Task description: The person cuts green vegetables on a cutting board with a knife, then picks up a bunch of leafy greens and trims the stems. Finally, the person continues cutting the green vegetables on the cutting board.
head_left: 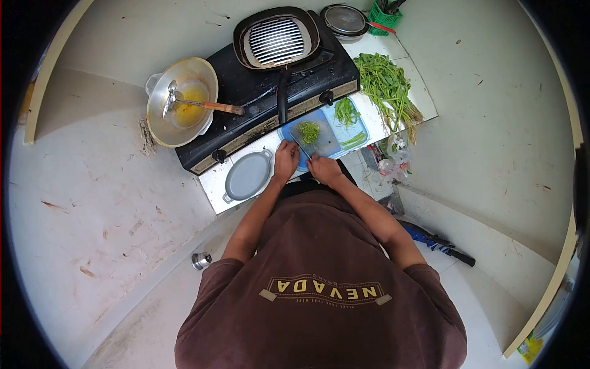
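My right hand (324, 169) is closed round the handle of a knife (300, 146), whose thin blade slants up and left over the cutting board (326, 140). Close to the blade's left side is my left hand (286, 160), its fingers bent together. Whatever they may pinch is too small to make out. A small heap of finely chopped greens (308, 131) lies on the board just beyond the blade. To the right, a light blue tray (365, 126) holds cut leaves (346, 112) and a few cut green stems (353, 141).
Behind the board stands a black gas stove (246, 126) with a grill pan (276, 40) and a wok (153, 117) holding a ladle (209, 106). A grey oval dish (248, 175) sits at left. Leafy greens (384, 80), a strainer (345, 20) and a green basket (384, 21) are at right.
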`<state>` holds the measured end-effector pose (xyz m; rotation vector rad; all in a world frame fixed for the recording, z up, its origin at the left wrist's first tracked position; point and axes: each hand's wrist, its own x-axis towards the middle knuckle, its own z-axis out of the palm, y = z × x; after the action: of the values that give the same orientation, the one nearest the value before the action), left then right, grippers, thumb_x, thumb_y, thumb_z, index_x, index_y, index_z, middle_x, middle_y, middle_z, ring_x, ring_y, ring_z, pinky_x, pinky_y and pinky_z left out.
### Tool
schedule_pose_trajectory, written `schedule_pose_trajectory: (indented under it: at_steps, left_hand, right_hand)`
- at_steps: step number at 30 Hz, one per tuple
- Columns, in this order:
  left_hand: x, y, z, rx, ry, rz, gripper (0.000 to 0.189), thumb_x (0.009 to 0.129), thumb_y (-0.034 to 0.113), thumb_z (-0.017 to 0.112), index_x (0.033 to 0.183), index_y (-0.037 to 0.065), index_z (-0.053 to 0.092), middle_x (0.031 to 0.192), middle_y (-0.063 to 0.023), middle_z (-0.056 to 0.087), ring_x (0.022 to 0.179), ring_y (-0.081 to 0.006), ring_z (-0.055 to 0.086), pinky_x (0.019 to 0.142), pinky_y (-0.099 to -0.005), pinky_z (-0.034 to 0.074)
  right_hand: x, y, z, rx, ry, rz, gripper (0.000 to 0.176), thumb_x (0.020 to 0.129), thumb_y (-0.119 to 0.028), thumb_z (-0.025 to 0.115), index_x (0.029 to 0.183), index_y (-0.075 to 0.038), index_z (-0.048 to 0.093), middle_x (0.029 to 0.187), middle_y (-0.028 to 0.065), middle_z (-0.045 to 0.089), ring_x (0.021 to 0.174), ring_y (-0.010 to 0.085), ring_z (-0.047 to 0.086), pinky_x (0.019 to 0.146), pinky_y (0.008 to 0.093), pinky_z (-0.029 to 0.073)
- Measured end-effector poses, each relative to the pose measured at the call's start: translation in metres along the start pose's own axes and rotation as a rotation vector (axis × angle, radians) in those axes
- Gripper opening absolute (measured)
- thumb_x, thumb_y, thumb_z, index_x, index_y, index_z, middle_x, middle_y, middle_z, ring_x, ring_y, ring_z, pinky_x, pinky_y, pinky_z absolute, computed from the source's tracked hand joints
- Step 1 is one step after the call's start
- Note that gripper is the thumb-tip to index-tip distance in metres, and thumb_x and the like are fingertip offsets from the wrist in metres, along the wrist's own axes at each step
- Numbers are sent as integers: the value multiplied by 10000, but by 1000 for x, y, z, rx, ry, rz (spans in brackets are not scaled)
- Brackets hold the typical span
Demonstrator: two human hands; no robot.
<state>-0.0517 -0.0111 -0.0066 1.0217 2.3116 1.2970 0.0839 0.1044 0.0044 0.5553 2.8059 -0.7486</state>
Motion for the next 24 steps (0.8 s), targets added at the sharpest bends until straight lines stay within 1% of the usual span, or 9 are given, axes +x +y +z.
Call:
schedule_pose_trajectory:
  at_steps: [3, 5, 6, 8, 11, 15, 18, 21, 24]
  left_hand:
    - [0, -2, 1, -10, -2, -23, 82, 835, -42, 629, 909, -23, 660, 867, -170, 587, 762, -341, 633, 703, -408, 525]
    - [0, 0, -1, 11, -11, -21, 90, 844, -26, 644, 930, -30, 671, 890, -170, 606, 765, -320, 657, 709, -403, 536]
    - [0, 0, -1, 21, -16, -20, 97, 849, -18, 651, 941, -34, 676, 901, -170, 616, 766, -309, 669, 712, -400, 542]
    - [-1, 1, -1, -21, -3, -30, 81, 846, -29, 636, 922, -27, 665, 887, -179, 592, 766, -346, 636, 704, -420, 521]
    - [0, -1, -1, -4, -5, -5, 84, 844, -41, 632, 921, -24, 662, 880, -186, 580, 772, -370, 620, 704, -433, 510]
    - [-1, -4, 0, 19, -20, 10, 97, 841, -51, 636, 928, -25, 670, 889, -188, 582, 791, -382, 621, 714, -434, 509]
    - [0, -5, 0, -10, 0, 33, 94, 848, -46, 643, 931, -21, 679, 892, -179, 584, 769, -354, 634, 704, -418, 522]
    - [0, 3, -4, -30, 21, -31, 90, 852, -34, 657, 936, -20, 686, 909, -166, 593, 748, -310, 654, 701, -397, 543]
    - [2, -2, -6, 48, -35, -73, 90, 876, 33, 691, 953, -10, 708, 944, -150, 636, 776, -277, 697, 726, -372, 568]
  right_hand:
    - [11, 0, 6, 6, 19, -19, 453, 1052, -384, 438, 1003, 43, 580, 733, 230, 701, 711, 407, 714, 653, 497, 585]
    - [10, 1, 2, 12, 19, -30, 448, 1053, -379, 438, 1000, 43, 577, 756, 241, 705, 735, 407, 717, 657, 498, 585]
    - [7, 0, -3, 7, -29, -4, 442, 1052, -375, 435, 1006, 40, 579, 777, 235, 711, 760, 402, 722, 688, 497, 584]
    - [0, -4, -11, -3, -127, 47, 432, 1050, -368, 430, 1019, 34, 584, 818, 225, 724, 810, 394, 731, 749, 494, 583]
    - [-5, -6, -15, -10, -131, 62, 418, 1049, -368, 434, 1005, 21, 583, 827, 224, 727, 811, 394, 732, 747, 488, 584]
    - [10, -5, 1, -7, -30, 26, 444, 1051, -378, 436, 1005, 44, 568, 782, 235, 710, 783, 409, 722, 703, 498, 582]
    - [12, -6, 0, 4, -18, 26, 441, 1048, -385, 442, 1001, 36, 567, 782, 237, 710, 782, 409, 722, 700, 496, 584]
    - [2, 0, -3, -2, -14, 18, 441, 1048, -390, 443, 1008, 33, 563, 775, 239, 708, 770, 409, 721, 692, 498, 585]
    - [-3, 2, -2, 3, -19, 49, 443, 1051, -392, 440, 1016, 34, 556, 760, 242, 703, 751, 413, 717, 684, 507, 582]
